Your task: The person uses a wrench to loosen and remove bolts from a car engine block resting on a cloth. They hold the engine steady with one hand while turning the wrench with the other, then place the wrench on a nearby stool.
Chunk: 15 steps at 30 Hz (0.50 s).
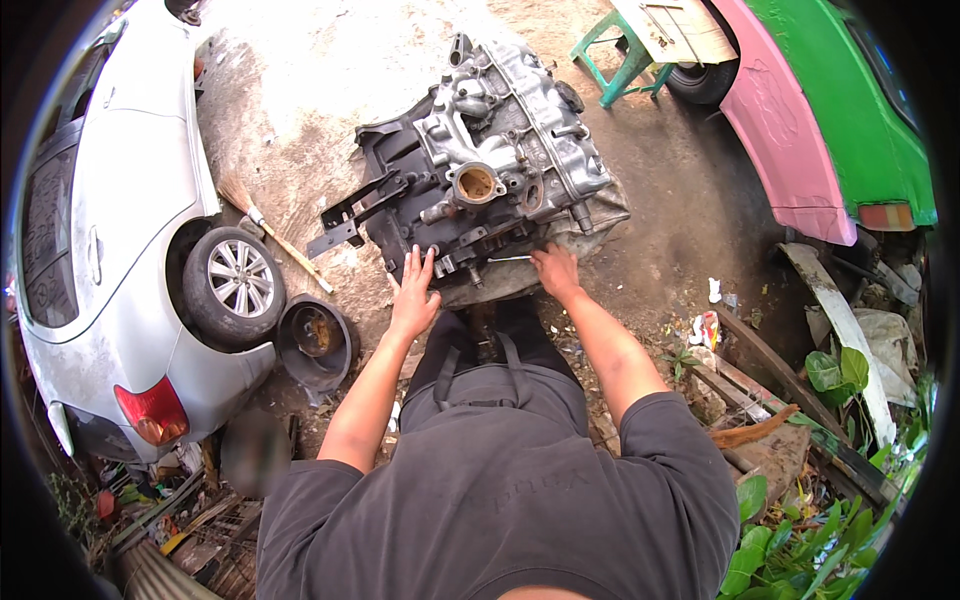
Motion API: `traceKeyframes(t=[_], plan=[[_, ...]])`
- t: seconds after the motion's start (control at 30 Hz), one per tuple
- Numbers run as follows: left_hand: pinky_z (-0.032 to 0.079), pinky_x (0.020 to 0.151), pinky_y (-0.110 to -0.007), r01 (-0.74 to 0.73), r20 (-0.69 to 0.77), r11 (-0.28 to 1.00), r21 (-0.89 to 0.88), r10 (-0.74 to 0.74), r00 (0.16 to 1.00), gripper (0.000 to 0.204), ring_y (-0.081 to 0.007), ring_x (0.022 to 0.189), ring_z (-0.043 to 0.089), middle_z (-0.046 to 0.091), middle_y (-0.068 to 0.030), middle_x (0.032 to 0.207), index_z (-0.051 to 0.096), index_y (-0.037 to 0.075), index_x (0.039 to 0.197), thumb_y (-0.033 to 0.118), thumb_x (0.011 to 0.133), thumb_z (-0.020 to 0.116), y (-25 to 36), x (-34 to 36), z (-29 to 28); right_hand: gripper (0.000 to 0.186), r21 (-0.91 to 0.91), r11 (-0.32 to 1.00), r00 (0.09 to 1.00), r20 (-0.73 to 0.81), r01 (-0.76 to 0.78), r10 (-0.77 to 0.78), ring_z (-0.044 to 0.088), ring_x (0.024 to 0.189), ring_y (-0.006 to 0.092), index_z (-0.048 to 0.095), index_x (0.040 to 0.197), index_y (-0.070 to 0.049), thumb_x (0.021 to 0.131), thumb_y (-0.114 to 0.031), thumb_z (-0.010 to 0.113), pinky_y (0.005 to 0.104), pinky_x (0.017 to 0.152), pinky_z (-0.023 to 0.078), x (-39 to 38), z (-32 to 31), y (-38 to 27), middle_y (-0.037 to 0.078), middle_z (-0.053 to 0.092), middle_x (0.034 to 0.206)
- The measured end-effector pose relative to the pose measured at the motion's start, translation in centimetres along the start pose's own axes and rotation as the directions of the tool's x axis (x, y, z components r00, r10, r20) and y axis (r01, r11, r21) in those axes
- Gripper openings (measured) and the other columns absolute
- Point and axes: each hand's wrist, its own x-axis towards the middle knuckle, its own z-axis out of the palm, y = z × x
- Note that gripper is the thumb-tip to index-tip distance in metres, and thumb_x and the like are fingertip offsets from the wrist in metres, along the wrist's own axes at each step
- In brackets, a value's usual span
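A car engine [545, 130] with a silver metal top and dark lower block lies in front of me on a grey cloth [600, 215]. On its near left edge rests my left hand [414, 298], fingers stretched out against the dark metal. My right hand [556, 272], at the near right edge, is closed around the end of a slim shiny metal tool [512, 259]. The tool points left toward the fittings low on the engine's near side; its exact kind is too small to tell. A round intake opening [475, 184] faces up between and beyond my hands.
A silver car [130, 170] stands at left, beside a black basin [318, 343] and a broom [285, 243]. Far right are a green stool [625, 75] and a pink and green vehicle [785, 120]. Wooden planks [780, 370] and leafy plants [800, 550] lie near right.
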Motion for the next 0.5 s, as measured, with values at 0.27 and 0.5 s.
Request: traceKeyframes(t=[0.27, 0.5], plan=[[0.006, 0.113, -0.069, -0.019, -0.007, 1.000, -0.002, 0.018, 1.000, 0.088, -0.0320, 0.151, 0.010, 0.007, -0.0121, 0.164, 0.016, 0.026, 0.157, 0.015, 0.080, 0.058, -0.2, 0.0, -0.1, 0.028, -0.191, 0.980, 0.998, 0.012, 0.059, -0.058, 0.055, 0.112, 0.0288, 0.072, 0.108, -0.020, 0.094, -0.037, 0.056, 0.0519, 0.090, 0.041, 1.5, -1.1, -0.2, 0.008, 0.063, 0.110], [0.006, 0.112, -0.069, 0.004, 0.031, 0.999, 0.036, -0.005, 0.999, 0.089, -0.0308, 0.151, 0.010, 0.007, -0.0115, 0.164, 0.015, 0.027, 0.157, 0.016, 0.080, 0.059, 0.1, 0.2, -0.5, 0.033, -0.341, 0.937, 0.997, -0.003, 0.077, -0.083, 0.061, 0.105, 0.0251, 0.075, 0.099, -0.016, 0.084, -0.044, 0.066, 0.0470, 0.088, 0.044, 1.2, -6.3, -2.5, 0.007, 0.068, 0.102]])
